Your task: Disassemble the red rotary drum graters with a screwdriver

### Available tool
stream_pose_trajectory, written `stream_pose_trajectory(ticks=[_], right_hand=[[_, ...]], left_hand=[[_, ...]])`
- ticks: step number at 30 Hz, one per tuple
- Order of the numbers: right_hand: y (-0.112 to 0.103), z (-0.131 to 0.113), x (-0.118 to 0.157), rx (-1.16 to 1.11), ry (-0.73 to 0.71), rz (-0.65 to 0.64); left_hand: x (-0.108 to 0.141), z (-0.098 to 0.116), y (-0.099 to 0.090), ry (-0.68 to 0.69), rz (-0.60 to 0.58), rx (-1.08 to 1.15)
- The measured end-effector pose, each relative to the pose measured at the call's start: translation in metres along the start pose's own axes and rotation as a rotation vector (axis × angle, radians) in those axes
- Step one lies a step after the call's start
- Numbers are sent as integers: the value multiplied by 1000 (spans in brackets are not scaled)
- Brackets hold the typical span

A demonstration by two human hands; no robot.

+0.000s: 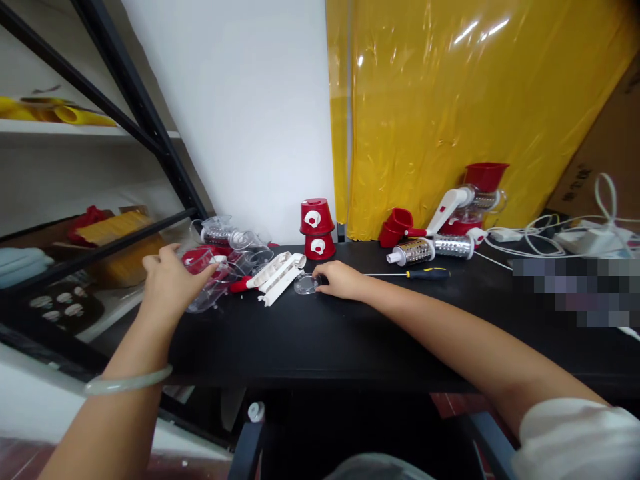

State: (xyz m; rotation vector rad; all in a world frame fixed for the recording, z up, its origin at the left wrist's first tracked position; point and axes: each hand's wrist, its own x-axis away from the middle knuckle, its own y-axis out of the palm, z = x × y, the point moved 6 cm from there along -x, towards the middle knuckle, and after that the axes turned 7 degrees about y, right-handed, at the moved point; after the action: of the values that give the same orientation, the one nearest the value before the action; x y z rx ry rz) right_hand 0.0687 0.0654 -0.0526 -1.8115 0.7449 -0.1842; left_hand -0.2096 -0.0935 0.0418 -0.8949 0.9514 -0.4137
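My left hand (173,280) is at the left end of the black table, thumb and fingers spread, over a pile of clear plastic parts (205,299) with red pieces among them. My right hand (337,279) pinches the edge of a clear round disc (306,284) on the tabletop. Left of the disc lie white handle parts (281,280), one with a red grip (240,285). Behind it, two red bases (318,228) are stacked. A screwdriver (427,274) with a dark blue and yellow handle lies beyond my right forearm.
Grater drums (413,252), a red cup (396,227) and an assembled red and white grater (483,193) stand at the back right. White cables (540,240) lie farther right. A black-framed shelf (173,170) borders the left. The black table (300,347) has its front edge below my hands.
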Motion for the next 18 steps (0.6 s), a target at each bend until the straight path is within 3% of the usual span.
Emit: stream_pose_trajectory(ticks=[3,5,7,10,12,15,18], right_hand=[[-2,-2,2,-5,-5,11],[-7,-3,7,-11,-19,24],[-19,0,14,-14,-29,54],[-48,14,26,-4,-20,150],[-71,31,35,14,9,245],[-109,69,55,62,98,424],[-148,118,82,138,237,636]], left_hand=[[10,21,-9,99,197,-17],[25,50,-18,300,388,-10],[42,86,-19,538,438,47],[64,147,-1,872,209,184],[73,179,14,995,91,268],[76,211,39,1075,-17,359],[71,218,62,1047,-81,468]])
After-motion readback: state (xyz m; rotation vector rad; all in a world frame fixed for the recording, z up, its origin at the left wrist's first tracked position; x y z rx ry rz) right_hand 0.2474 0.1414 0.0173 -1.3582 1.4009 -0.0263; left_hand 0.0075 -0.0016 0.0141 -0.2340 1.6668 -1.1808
